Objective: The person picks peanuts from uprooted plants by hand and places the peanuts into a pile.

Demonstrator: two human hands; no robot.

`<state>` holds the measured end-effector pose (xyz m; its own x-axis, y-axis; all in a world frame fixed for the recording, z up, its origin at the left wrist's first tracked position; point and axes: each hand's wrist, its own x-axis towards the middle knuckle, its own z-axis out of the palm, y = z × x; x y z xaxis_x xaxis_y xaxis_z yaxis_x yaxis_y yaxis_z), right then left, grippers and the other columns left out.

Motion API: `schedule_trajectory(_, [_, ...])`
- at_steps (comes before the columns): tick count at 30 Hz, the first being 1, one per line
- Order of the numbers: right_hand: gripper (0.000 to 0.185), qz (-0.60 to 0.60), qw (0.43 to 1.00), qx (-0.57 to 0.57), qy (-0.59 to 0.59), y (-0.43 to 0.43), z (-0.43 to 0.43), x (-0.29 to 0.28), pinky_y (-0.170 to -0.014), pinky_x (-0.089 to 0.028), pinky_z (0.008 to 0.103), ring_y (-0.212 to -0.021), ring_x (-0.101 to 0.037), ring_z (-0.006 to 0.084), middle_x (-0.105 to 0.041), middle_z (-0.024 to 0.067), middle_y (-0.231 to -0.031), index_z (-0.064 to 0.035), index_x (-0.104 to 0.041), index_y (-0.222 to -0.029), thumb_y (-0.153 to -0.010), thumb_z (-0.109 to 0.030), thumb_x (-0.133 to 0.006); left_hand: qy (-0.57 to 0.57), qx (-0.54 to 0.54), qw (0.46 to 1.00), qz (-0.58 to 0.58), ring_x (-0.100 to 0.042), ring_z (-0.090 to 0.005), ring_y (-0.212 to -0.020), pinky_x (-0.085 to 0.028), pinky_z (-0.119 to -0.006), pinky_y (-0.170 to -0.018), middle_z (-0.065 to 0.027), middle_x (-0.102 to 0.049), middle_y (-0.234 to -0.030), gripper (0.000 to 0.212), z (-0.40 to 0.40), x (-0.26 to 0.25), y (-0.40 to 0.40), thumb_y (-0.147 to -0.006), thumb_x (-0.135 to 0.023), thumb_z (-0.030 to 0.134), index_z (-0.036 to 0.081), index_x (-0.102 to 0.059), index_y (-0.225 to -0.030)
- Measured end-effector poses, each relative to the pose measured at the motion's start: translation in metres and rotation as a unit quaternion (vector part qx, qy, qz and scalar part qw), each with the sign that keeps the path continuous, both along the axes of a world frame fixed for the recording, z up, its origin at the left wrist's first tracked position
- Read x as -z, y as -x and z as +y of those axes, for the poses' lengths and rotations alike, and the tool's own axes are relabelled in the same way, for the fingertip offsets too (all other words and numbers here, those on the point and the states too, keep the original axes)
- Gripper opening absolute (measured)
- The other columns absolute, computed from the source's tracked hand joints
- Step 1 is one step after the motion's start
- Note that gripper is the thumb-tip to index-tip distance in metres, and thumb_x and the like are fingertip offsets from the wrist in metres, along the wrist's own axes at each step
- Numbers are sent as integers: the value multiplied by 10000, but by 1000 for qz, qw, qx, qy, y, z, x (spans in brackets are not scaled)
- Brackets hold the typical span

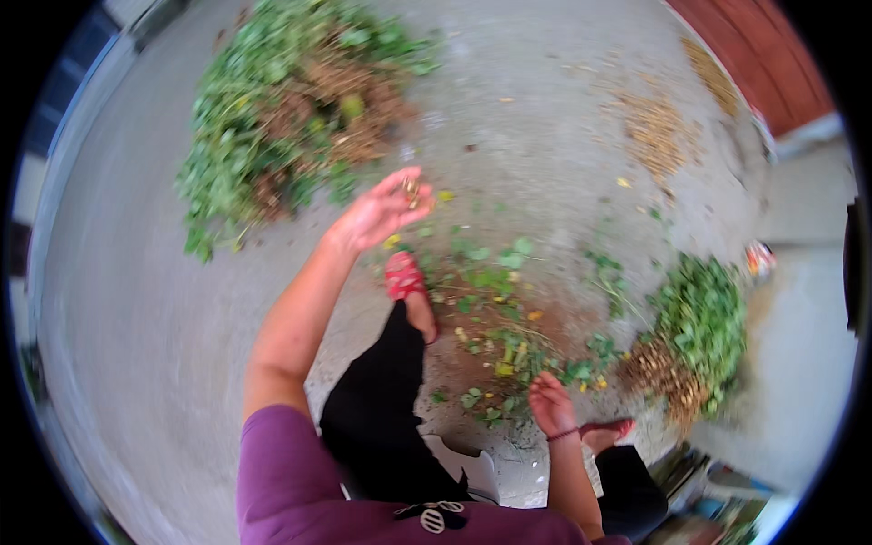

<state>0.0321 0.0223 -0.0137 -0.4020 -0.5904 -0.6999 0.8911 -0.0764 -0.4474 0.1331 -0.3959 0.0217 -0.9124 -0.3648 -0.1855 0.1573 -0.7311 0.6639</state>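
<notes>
My left hand (pixel 383 210) is stretched forward past my red shoe, palm turned partly up. A few pale brown pods (pixel 411 191), which look like peanuts, are held in its fingers. Lower down and to the right, my right hand (pixel 552 403) hangs with curled fingers above loose green stems and leaves (pixel 511 354); blur hides whether it holds anything. Beyond my left hand lies a large heap of uprooted leafy plants (pixel 238 129), with brown roots (pixel 361 102) facing right. A smaller bundle of peanut plants (pixel 705 327) rests to the right, its pod-laden roots (pixel 664 378) towards me.
Loose pods (pixel 654 133) are scattered on the concrete floor (pixel 170 327) at the upper right, near a reddish door (pixel 756 61). Soil (pixel 470 368) and leaf scraps spread between my red shoes (pixel 403 276). A white stool (pixel 470 470) is beneath me. A crumpled packet (pixel 759 259) lies at right.
</notes>
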Motion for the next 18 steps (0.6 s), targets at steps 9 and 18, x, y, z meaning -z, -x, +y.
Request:
schedule_trajectory(9, [496, 35, 985, 168, 18, 147, -11, 18, -817, -409, 340, -956, -470, 274, -407, 212, -1083, -6, -232, -1171, -828, -332, -380, 122, 253, 935, -216, -521, -163, -801, -448, -273, -667, -62, -504, -933, 331, 151, -75, 57, -778, -478, 109, 85, -420, -1103])
schedule_trajectory(18, [392, 194, 973, -108, 62, 109, 21, -41, -650, -470, 322, -825, -516, 194, -482, 101, -972, -53, -374, -1115, -780, -226, -482, 352, -113, 774, -514, -361, -256, -1050, -369, -379, -805, -101, -357, -1144, 483, -5, -64, -45, -782, -463, 281, 143, -280, -1207])
